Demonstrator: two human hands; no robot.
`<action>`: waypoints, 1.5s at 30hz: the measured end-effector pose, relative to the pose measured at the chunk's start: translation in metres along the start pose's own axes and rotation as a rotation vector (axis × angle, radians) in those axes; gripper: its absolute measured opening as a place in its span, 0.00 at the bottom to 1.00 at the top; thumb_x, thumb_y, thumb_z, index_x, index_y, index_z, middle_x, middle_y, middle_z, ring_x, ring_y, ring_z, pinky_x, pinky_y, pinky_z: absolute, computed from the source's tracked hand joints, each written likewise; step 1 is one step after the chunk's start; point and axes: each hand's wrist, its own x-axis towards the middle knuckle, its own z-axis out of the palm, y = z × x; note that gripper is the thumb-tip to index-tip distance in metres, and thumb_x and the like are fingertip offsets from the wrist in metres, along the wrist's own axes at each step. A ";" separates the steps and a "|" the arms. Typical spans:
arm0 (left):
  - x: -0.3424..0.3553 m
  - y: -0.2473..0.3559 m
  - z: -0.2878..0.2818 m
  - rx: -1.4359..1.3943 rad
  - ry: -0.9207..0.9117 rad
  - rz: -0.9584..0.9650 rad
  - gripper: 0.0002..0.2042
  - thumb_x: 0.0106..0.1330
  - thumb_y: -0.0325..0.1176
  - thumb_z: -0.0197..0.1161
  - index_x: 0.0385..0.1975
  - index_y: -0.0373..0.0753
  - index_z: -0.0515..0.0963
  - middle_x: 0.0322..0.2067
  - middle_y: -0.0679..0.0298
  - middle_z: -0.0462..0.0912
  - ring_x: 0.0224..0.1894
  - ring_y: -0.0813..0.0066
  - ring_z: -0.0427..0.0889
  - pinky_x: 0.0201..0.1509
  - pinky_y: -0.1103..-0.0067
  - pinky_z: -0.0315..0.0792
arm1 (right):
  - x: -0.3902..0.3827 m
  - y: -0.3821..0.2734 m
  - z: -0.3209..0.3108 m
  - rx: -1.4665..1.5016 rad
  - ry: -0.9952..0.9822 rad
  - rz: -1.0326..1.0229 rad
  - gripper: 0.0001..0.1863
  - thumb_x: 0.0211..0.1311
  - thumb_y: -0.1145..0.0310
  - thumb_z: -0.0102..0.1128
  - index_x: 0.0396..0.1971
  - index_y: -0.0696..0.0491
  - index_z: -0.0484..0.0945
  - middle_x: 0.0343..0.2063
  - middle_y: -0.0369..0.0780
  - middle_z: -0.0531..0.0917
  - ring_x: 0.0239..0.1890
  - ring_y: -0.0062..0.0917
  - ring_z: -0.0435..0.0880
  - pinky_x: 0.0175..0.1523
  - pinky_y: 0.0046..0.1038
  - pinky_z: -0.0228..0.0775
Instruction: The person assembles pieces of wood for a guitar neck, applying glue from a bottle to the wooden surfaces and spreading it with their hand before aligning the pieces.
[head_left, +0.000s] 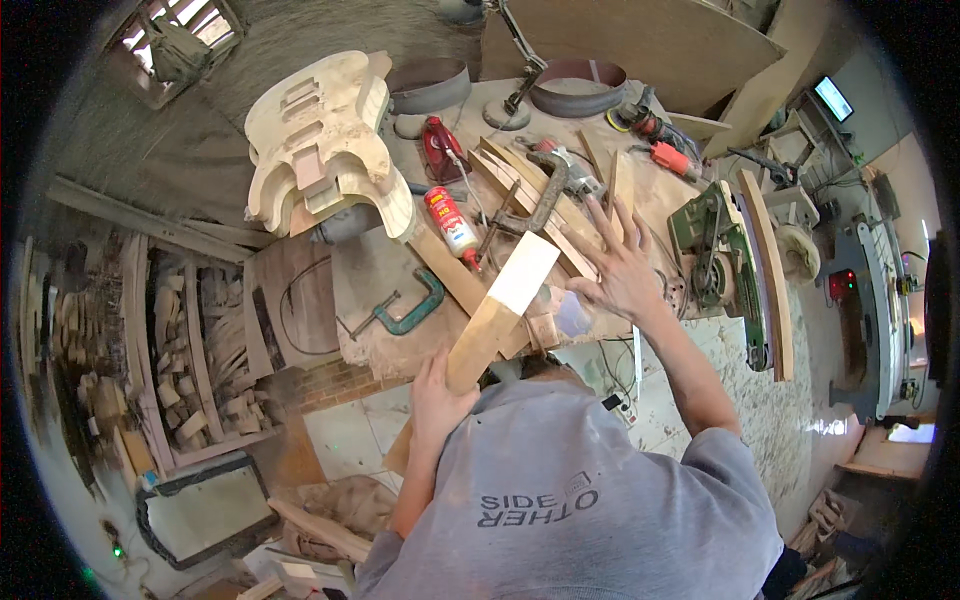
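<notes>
My left hand point(441, 402) is wrapped round the lower end of a wooden block point(478, 348), which slants up over the bench; its far end shows a bright white face point(525, 272). My right hand point(632, 275) reaches over the bench with fingers spread, by several thin wood strips point(571, 228) and a grey power tool point(574, 178). Whether its fingertips touch them I cannot tell. A rusty metal C-clamp point(543, 200) lies on the strips. Left of the block are a teal C-clamp point(415, 310) and a red and white glue bottle point(453, 228).
Unfinished guitar bodies point(330, 140) stand stacked at the far left of the bench point(375, 260). Sanding belts point(578, 88) and a lamp base point(506, 115) are behind. A green machine point(708, 250) borders the right side. Shelves of wood offcuts point(185, 400) stand left.
</notes>
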 end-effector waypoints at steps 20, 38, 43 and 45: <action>-0.001 0.003 -0.015 -0.047 -0.020 -0.023 0.32 0.43 0.35 0.72 0.54 0.39 0.75 0.46 0.49 0.81 0.47 0.48 0.81 0.50 0.63 0.75 | 0.014 -0.011 -0.021 0.231 -0.052 -0.341 0.35 0.58 0.26 0.44 0.64 0.24 0.71 0.74 0.37 0.55 0.75 0.46 0.48 0.74 0.52 0.40; 0.002 -0.016 -0.015 -0.107 -0.155 0.133 0.34 0.40 0.36 0.74 0.53 0.34 0.76 0.44 0.49 0.81 0.47 0.48 0.80 0.51 0.65 0.75 | 0.032 0.012 -0.044 0.318 -0.210 -0.635 0.42 0.54 0.20 0.39 0.60 0.30 0.77 0.75 0.40 0.54 0.74 0.50 0.50 0.71 0.58 0.42; 0.006 -0.022 -0.018 -0.111 -0.160 0.214 0.33 0.39 0.35 0.73 0.52 0.36 0.77 0.43 0.50 0.81 0.47 0.48 0.80 0.51 0.64 0.75 | 0.043 0.034 -0.033 0.166 -0.180 -0.577 0.42 0.54 0.21 0.39 0.64 0.28 0.73 0.75 0.38 0.54 0.75 0.47 0.47 0.73 0.55 0.40; 0.009 -0.019 -0.021 -0.122 -0.166 0.193 0.33 0.39 0.36 0.72 0.53 0.36 0.77 0.43 0.50 0.81 0.47 0.48 0.80 0.51 0.64 0.75 | 0.045 0.040 -0.032 0.220 -0.168 -0.469 0.43 0.55 0.21 0.38 0.65 0.30 0.72 0.75 0.39 0.53 0.75 0.48 0.46 0.73 0.56 0.39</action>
